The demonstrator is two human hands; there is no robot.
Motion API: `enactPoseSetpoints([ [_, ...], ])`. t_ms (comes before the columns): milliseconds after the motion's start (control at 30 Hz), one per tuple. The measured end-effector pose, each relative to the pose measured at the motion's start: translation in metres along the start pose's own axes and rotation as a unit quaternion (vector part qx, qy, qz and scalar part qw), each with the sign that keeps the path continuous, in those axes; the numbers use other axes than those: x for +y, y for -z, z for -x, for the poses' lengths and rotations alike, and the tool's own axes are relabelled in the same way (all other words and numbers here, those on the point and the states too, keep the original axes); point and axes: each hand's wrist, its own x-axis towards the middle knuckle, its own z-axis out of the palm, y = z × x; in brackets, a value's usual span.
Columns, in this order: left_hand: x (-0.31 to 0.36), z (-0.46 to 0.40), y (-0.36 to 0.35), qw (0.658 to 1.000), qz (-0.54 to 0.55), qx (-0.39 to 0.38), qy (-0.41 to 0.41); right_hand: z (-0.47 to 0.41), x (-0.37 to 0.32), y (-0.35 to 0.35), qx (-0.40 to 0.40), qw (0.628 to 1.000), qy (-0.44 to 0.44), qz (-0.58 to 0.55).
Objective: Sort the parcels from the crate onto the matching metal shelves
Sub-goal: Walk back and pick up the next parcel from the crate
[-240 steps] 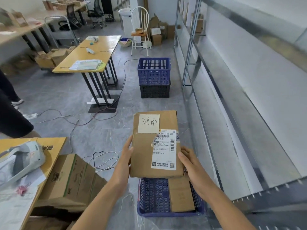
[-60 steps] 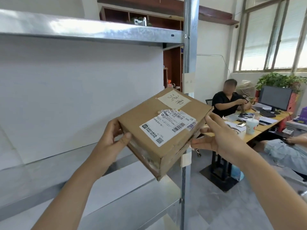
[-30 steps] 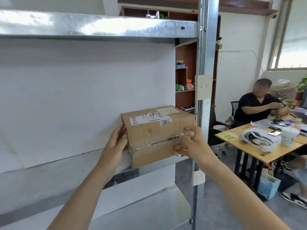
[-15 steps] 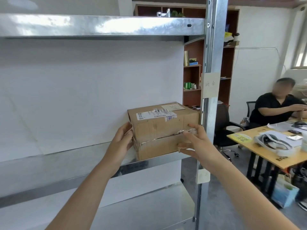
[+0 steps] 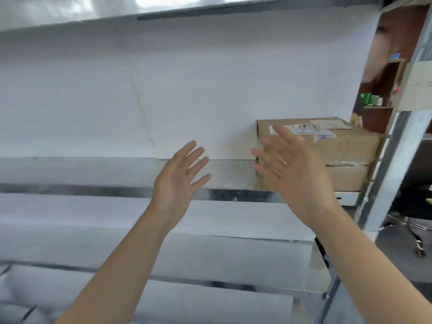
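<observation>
And it's down! The cardboard box (image 5: 327, 155) that both hands were gripping half a second ago now sits on the metal shelf (image 5: 93, 190), at its far right end, just beside the upright post (image 5: 397, 160) with a paper tag (image 5: 416, 87). The left hand (image 5: 180, 174) hangs free, fingers spread wide, holding nothing; the right hand (image 5: 297, 174) is equally splayed and empty, in front of the box. One parcel looks sorted. Otherwise the shelf shows bare; the crate is out of view.
</observation>
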Motion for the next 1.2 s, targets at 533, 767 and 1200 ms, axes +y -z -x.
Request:
enactPoseSetpoints([
  [533,0.098,0.166,0.238,0.959,0.015,0.271,-0.08,0.049,0.15,-0.234,-0.239,0.941,-0.227,-0.078],
  [767,0.144,0.258,0.369,0.92,0.013,0.383,-0.087,0.114,0.233,-0.367,-0.292,0.901,-0.314,-0.065],
  [1200,0.198,0.396,0.547,0.841,0.035,0.531,-0.093,0.221,0.375,-0.561,-0.359,0.827,-0.429,-0.053],
])
